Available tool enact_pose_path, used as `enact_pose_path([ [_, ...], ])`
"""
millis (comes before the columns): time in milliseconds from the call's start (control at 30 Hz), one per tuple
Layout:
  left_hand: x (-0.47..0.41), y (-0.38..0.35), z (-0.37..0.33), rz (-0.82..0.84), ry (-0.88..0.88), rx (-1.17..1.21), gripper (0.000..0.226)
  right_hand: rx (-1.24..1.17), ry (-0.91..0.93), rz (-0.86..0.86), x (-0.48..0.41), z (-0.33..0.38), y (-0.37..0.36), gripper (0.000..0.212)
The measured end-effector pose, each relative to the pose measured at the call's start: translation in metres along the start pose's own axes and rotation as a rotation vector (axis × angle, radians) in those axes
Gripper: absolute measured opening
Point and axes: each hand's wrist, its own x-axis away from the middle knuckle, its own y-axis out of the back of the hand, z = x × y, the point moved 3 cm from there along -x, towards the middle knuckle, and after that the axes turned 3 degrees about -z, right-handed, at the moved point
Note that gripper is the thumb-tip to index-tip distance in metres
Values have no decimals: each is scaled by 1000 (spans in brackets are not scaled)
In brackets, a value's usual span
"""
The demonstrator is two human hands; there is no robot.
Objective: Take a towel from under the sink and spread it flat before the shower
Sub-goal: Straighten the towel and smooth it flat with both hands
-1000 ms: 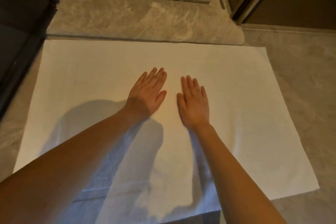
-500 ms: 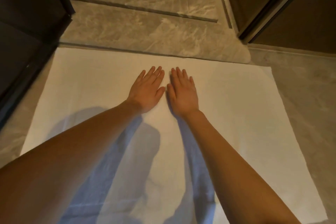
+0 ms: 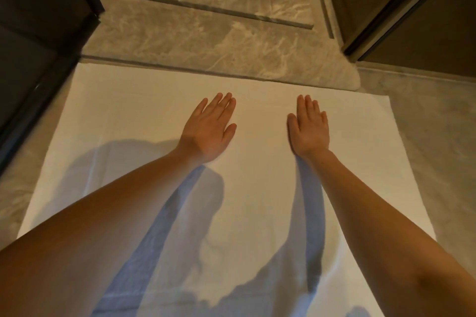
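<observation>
Smoothing seems the step in hand: the towel (image 3: 123, 100) lies spread on the floor (image 3: 427, 141), far edge along the shower sill (image 3: 206, 44), left hand (image 3: 210, 128) and right hand (image 3: 310, 128) pressing flat with straight fingers, so next the 2 palms should sweep toward its corners.

Both arms reach forward and down, bare as far as they show. The left hand (image 3: 210, 128) lies palm down; the left fingers (image 3: 223, 103) are straight and close together, pointing ahead and a little to the right, with the thumb spread toward the other hand. The right hand (image 3: 310, 127) lies palm down too, and the right fingers (image 3: 307, 107) are straight, pointing almost straight ahead (its thumb sits slightly off the inner edge). The hands are apart and about level. The left forearm (image 3: 103, 216) enters from the lower left, the right forearm (image 3: 373, 213) from the lower right, both wrists nearly straight.
</observation>
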Motion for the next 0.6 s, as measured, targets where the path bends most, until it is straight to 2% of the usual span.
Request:
enact_pose_path([
  [67, -1, -1, 0, 7, -3, -5, 61, -35, -55, -43, 11, 27, 2, 59],
  [133, -1, -1, 1, 6, 2, -9, 61, -84, 68, -63, 39, 70, -7, 59],
  [200, -1, -2, 1, 20, 5, 0, 61, -112, 211, -13, 71, 105, -23, 59],
  [267, -1, -4, 0, 17, 10, -8, 62, -77, 254, 19, 89, 107, -33, 58],
  [333, -3, -4, 0, -2, 4, -12, 63, -66, 197, 9, 92, 78, -30, 58],
  [500, -1, -4, 0, -17, -19, 18, 63, -45, -98, -56, 124, -41, -9, 63],
  [600, -4, -2, -2, -21, 0, 30, 59, -25, -131, -39, 132, -66, -2, 61],
])
